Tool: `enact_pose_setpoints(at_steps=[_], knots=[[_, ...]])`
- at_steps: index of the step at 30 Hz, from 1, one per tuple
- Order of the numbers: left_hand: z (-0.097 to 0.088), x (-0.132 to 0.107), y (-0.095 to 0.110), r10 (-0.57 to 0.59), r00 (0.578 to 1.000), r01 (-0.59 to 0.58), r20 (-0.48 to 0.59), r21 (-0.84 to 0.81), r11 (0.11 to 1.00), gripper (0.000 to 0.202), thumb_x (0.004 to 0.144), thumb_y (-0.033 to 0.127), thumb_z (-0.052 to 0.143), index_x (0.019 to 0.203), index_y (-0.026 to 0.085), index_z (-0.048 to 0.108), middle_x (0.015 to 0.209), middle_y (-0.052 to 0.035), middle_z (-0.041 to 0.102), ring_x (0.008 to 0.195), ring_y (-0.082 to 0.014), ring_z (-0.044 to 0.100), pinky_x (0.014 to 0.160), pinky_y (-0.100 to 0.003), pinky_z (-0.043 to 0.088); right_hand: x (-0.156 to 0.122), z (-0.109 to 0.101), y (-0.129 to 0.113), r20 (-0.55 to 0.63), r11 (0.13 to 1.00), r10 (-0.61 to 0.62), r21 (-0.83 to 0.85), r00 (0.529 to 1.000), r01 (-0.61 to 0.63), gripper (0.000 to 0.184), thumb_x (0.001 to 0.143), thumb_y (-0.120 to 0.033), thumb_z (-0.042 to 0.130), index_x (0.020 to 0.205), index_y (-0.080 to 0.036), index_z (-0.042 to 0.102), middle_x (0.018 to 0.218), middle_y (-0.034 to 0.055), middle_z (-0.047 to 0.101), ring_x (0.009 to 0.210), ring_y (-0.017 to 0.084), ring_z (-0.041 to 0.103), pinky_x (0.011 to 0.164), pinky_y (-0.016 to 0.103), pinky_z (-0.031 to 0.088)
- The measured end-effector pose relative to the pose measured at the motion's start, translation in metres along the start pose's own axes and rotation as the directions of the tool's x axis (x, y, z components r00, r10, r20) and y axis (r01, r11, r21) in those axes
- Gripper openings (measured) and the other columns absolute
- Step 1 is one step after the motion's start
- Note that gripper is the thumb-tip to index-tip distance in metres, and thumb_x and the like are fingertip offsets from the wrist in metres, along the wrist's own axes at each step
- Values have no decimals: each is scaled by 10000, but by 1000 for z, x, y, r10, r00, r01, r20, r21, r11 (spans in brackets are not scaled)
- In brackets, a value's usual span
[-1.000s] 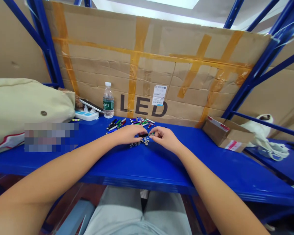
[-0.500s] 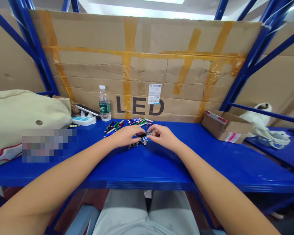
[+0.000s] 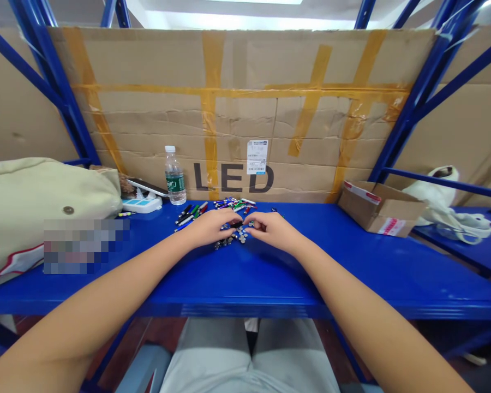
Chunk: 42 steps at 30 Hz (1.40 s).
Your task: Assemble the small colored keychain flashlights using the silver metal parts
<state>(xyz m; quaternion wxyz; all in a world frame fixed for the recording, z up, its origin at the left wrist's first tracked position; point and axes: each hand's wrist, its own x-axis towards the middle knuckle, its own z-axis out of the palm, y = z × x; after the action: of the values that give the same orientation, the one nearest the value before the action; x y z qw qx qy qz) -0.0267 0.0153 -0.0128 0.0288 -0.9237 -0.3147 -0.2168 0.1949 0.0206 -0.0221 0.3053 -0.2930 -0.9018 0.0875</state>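
Observation:
My left hand (image 3: 213,226) reaches in over the middle of the table, its thumb and fingers closed around a short black cylinder (image 3: 237,224). Facing it, my right hand (image 3: 272,230) has curled fingers close to the cylinder's end; anything between its fingertips is too small to make out. Below and between the hands lies a loose pile of small silvery round pieces, like button cells (image 3: 242,238). Past my left hand are several slim coloured metal tubes (image 3: 191,213). A second heap of thin, shiny, multicoloured tubes (image 3: 235,203) lies just behind my fingers.
The blue table (image 3: 245,284) backs onto a taped cardboard sheet (image 3: 237,125). On the left are a water bottle (image 3: 175,177), a white power strip (image 3: 143,205), a phone (image 3: 147,187) and a cream bag (image 3: 45,191). An open cardboard box (image 3: 380,210) sits at right.
The hands stay nearly in place over the pile. My right fingertips have drawn slightly apart from the black cylinder. The camera view has shifted a little.

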Motion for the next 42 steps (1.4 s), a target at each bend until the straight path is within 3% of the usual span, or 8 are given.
enact_pose_setpoints(at_steps=[9,13,18,31,37,42], knots=[[-1,0,-2,28,1000,-28,-6,46,999,176,847,224,519,1009,191,580,1009,-51,624,946,-177,572,841,-300,432,0,-2,-5,3,997,-7,-71,1000,7,218,851,-285,519,1026,-209,624,588,-41,504,543,99,438,551,214,300],[-1,-1,-3,0,1000,0,0,59,998,202,841,219,526,1036,188,567,995,-50,627,930,-179,576,821,-299,437,-1,-2,-7,23,972,-33,-233,999,37,270,856,-258,509,1105,-243,610,721,1,627,628,123,520,600,227,327],[0,-2,-4,10,1000,-10,22,15,1000,213,837,221,538,1045,182,567,994,-52,624,920,-174,576,835,-299,438,1,0,-10,45,917,2,-398,999,16,182,851,-255,516,997,-249,624,796,23,677,720,165,595,608,244,331],[-1,0,-5,17,999,-17,-28,14,1000,170,804,134,513,959,180,566,975,-46,614,917,-176,568,841,-312,432,-1,-5,-7,-98,960,-1,-280,995,-26,130,846,-269,509,900,-222,617,642,-22,591,557,99,481,557,215,294],[-3,0,-3,19,998,-17,-53,30,999,166,797,125,509,940,184,570,955,-37,620,905,-172,571,825,-306,431,0,-5,-4,-13,981,38,-192,999,-39,146,843,-264,508,912,-214,627,637,-21,587,571,102,473,574,219,298],[-4,-1,0,-16,999,18,-45,48,999,150,801,139,509,930,185,570,976,-35,625,924,-170,570,827,-295,426,0,0,6,188,981,143,-157,972,-114,141,806,-231,560,905,-188,651,624,-13,567,560,109,464,540,221,289]])
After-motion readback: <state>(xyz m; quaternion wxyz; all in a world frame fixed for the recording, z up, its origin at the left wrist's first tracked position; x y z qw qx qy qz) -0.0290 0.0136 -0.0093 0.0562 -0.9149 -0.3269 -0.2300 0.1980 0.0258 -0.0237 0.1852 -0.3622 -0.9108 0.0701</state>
